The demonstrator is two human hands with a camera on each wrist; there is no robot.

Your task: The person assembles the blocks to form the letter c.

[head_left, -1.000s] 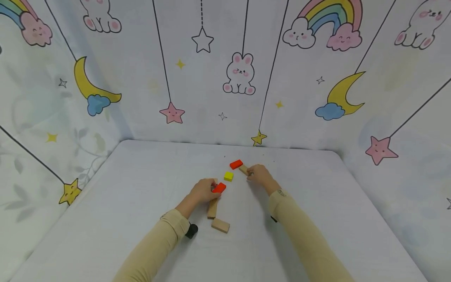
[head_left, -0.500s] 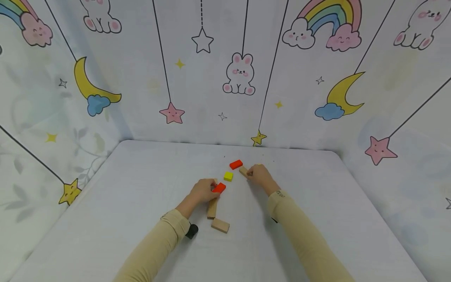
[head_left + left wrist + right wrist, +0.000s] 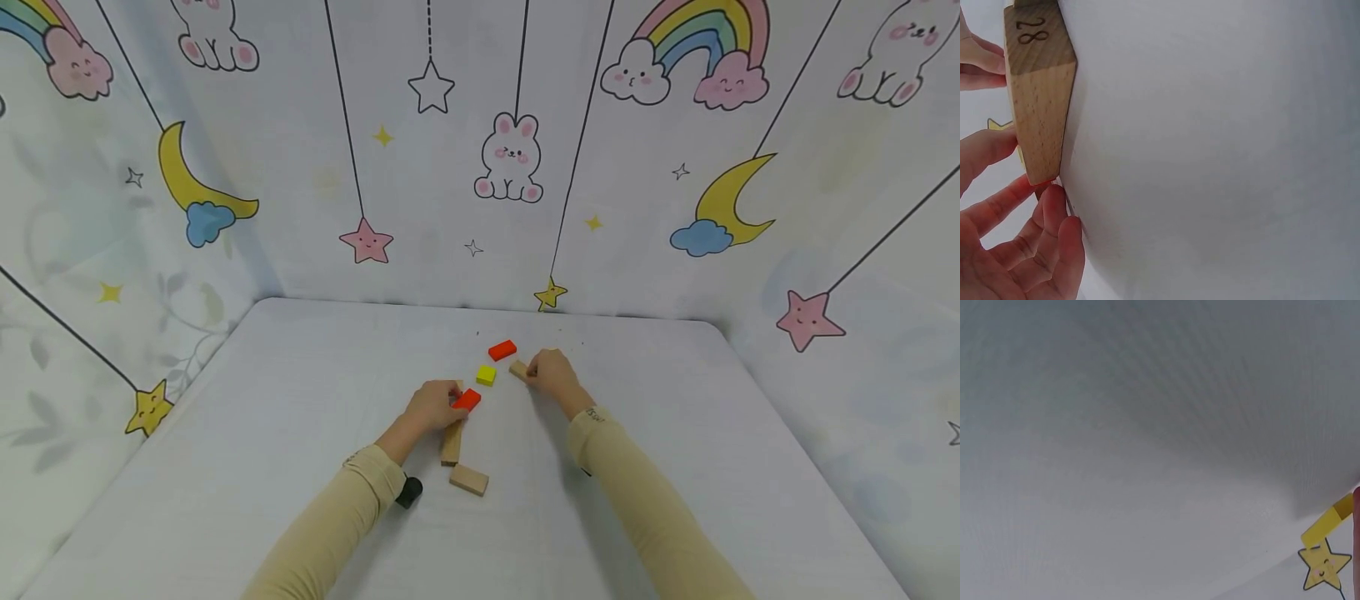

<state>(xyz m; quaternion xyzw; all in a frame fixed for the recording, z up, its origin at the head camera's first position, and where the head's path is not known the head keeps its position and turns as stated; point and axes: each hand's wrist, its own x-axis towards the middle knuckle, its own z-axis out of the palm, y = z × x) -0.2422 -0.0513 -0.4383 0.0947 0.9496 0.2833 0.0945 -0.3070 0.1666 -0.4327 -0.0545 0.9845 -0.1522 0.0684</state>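
My left hand (image 3: 435,406) pinches a red block (image 3: 468,400) beside a row of wooden blocks (image 3: 452,443). In the left wrist view, the fingers of this left hand (image 3: 1029,250) are around the end of a wooden block marked 28 (image 3: 1041,94); only a sliver of red shows there. Farther off, my right hand (image 3: 555,372) pinches the end of a small wooden block (image 3: 517,369). A yellow block (image 3: 1325,526) lies beyond the right hand, mostly hidden in the head view. Between the hands sits another yellow block (image 3: 487,376).
A second red block (image 3: 502,350) lies at the back, near the right hand. One loose wooden block (image 3: 469,480) rests in front of the row. A black device (image 3: 408,492) shows under the left sleeve. White cloth covers the table (image 3: 675,500); a patterned curtain (image 3: 450,183) stands behind it.
The wooden block in my right hand has turned and shifted slightly, leaving a small gap from the back red block. My left hand stays in place.
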